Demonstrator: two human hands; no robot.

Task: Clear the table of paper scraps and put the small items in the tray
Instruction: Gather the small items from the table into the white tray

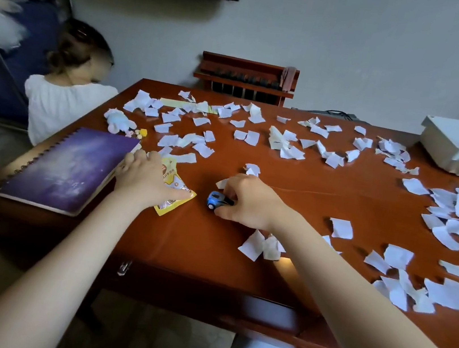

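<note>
Now: your right hand [247,203] curls round a blue toy car [214,200] near the front middle of the bench [339,190], fingers and thumb pinching it. The car is small, rounded, glossy plastic, with a black wheel showing.

Your left hand [144,179] lies palm down, fingers spread, on a yellow snack wrapper [173,192]. The wrapper is crinkled, printed foil, just beside the car.

Paper scraps [340,228] litter the bench: white, torn, ragged-edged, some curled. They lie thickest along the far side and the right, with a few by your right forearm.

The white tray [441,146], rigid plastic, sits at the far right corner, well apart from the car, with scraps between them.

A purple spiral notebook [65,170] lies at the left edge, touching your left fingers. A pale plush toy [117,121] and small yellow bits [142,132] lie beyond it.

The bench top is red-brown, smooth and polished.

A person in a white top [63,101] is by the far left corner.
</note>
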